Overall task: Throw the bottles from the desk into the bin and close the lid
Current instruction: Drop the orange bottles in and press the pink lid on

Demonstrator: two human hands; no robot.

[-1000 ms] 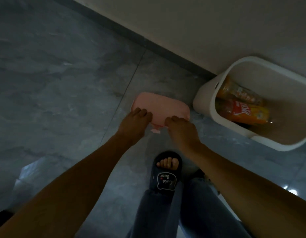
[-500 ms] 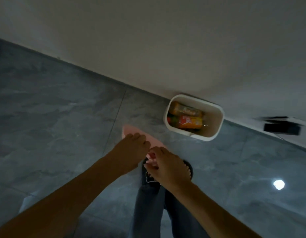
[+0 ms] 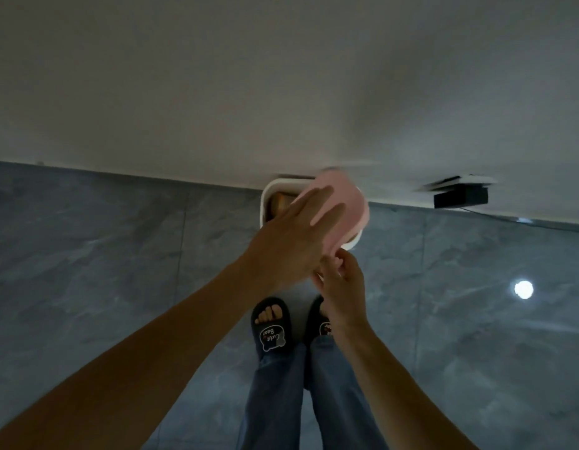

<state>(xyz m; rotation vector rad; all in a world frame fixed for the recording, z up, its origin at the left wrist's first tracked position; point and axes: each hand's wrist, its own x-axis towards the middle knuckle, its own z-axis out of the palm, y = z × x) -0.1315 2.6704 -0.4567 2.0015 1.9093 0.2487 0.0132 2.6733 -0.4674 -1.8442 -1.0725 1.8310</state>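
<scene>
Head view, looking down past two slippered feet (image 3: 271, 326) on grey floor tiles (image 3: 119, 254): nearest, right hand (image 3: 341, 280) pinching the near edge tab of the pink lid (image 3: 343, 203); just beyond, left hand (image 3: 294, 235) spreading flat across its top. Farther off, lid hovering tilted over the white bin (image 3: 264, 203) against the wall (image 3: 281, 92), covering most of the opening, something orange-brown, probably a bottle (image 3: 280, 203), peeking at the left. Judging lid as light, stiff plastic, likely smooth, so holding best at the rim and tab.
</scene>
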